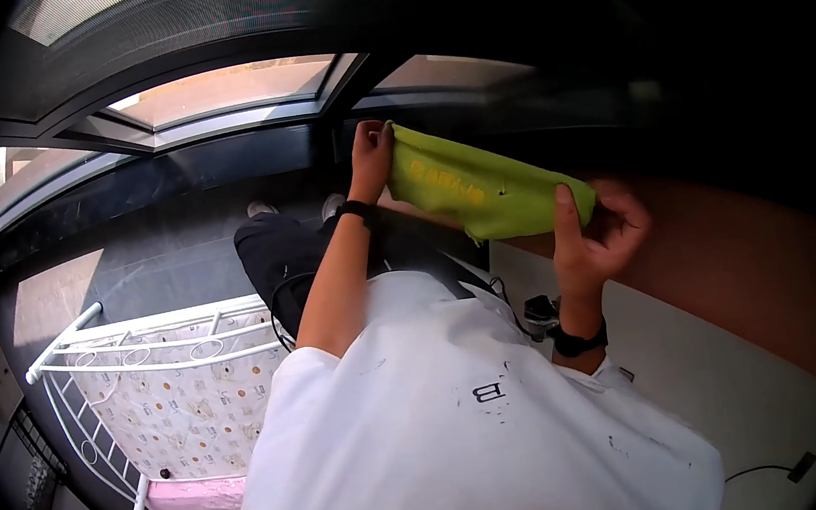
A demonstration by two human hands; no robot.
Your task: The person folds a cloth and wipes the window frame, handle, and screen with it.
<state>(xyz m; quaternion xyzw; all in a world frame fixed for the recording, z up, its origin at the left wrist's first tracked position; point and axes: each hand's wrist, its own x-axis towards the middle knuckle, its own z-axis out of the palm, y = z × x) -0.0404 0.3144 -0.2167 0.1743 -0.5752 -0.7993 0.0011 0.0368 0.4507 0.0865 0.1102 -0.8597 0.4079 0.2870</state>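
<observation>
Wearing a white shirt [461, 450], the person [340, 298] holds a green cloth [470, 182] spread in front. Fingers of the left hand [374, 156] are clamped on one end; fingers of the right hand [594, 249] clamp the other — thumb [566, 212] on top. Leftward stands a white-railed bed [179, 407]; farther — a dark-framed window [228, 91].
</observation>
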